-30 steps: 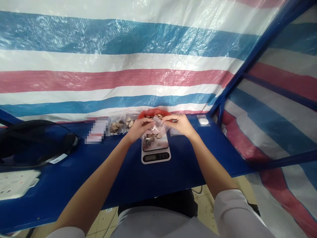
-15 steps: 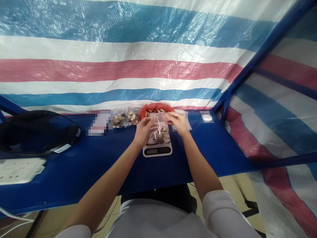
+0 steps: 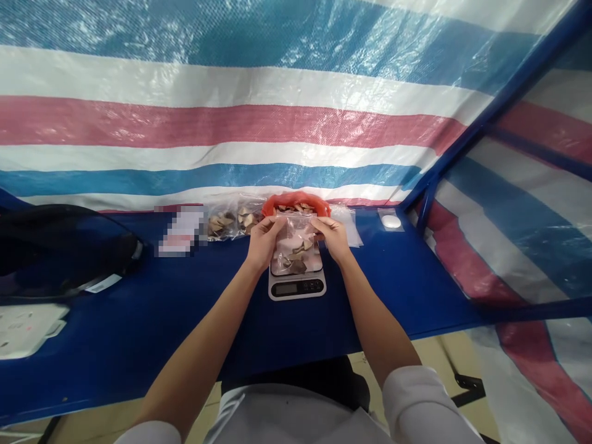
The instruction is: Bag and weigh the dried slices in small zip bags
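Note:
Between my two hands is a clear zip bag (image 3: 298, 250) with a few brownish dried slices at its bottom. My left hand (image 3: 264, 242) pinches the bag's upper left edge. At the upper right corner, the fingers of my right hand (image 3: 333, 237) are closed on the same bag. Behind and beneath it stands a small white kitchen scale (image 3: 297, 288) with a dark display strip; whether the bag rests on its plate I cannot tell. Just beyond my hands lies an open red bag (image 3: 296, 198) holding more of the slices.
Filled clear bags (image 3: 226, 223) lie left of the red bag, beside a blurred-out card (image 3: 182, 229). Flat clear bags (image 3: 350, 227) and a round white item (image 3: 391, 221) are on the right. A black object (image 3: 65, 250) and a white power strip (image 3: 30, 330) occupy the blue table's (image 3: 185, 327) left side.
My right hand has shifted to the bag's upper right corner, and the bag's mouth is now stretched straighter between both hands. The camera view has moved slightly.

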A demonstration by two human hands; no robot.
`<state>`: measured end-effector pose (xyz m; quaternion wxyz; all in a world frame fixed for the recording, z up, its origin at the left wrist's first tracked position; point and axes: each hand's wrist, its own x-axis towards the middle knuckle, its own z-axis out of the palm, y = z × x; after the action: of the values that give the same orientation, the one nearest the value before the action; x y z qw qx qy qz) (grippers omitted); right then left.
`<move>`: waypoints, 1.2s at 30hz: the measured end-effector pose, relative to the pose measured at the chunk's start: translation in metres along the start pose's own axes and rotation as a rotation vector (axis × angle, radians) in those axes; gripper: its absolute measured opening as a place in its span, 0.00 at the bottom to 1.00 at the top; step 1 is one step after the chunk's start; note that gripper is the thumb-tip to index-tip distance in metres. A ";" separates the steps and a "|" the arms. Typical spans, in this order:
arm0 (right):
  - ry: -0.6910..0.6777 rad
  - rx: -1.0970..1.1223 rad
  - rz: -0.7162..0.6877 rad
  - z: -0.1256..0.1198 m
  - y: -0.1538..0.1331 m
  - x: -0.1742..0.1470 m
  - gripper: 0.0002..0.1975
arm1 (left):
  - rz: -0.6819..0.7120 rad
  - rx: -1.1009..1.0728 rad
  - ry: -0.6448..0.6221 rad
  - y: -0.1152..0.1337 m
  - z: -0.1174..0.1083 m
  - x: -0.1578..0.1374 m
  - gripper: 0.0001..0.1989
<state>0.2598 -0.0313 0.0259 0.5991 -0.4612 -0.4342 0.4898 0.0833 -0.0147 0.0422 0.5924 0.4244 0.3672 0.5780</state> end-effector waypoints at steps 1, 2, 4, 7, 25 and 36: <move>0.005 0.001 -0.003 0.000 0.001 0.001 0.18 | 0.004 -0.003 0.005 -0.002 -0.002 0.002 0.19; 0.007 0.003 -0.005 0.000 0.001 0.001 0.18 | 0.009 -0.010 0.010 -0.003 -0.004 0.003 0.18; 0.003 0.001 -0.009 0.000 0.002 0.001 0.18 | 0.032 -0.022 0.024 -0.006 -0.008 0.005 0.18; 0.024 -0.022 -0.017 0.001 0.004 0.000 0.19 | 0.093 0.006 0.043 -0.008 -0.011 0.005 0.17; 0.137 -0.088 -0.097 0.003 0.000 -0.008 0.14 | 0.018 0.110 -0.008 -0.009 -0.019 -0.003 0.16; 0.070 -0.099 -0.030 0.002 0.001 -0.006 0.19 | 0.006 0.147 0.009 -0.005 -0.018 -0.007 0.14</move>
<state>0.2572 -0.0366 0.0252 0.5976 -0.5005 -0.4435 0.4422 0.0685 -0.0197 0.0302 0.5564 0.4653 0.4100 0.5530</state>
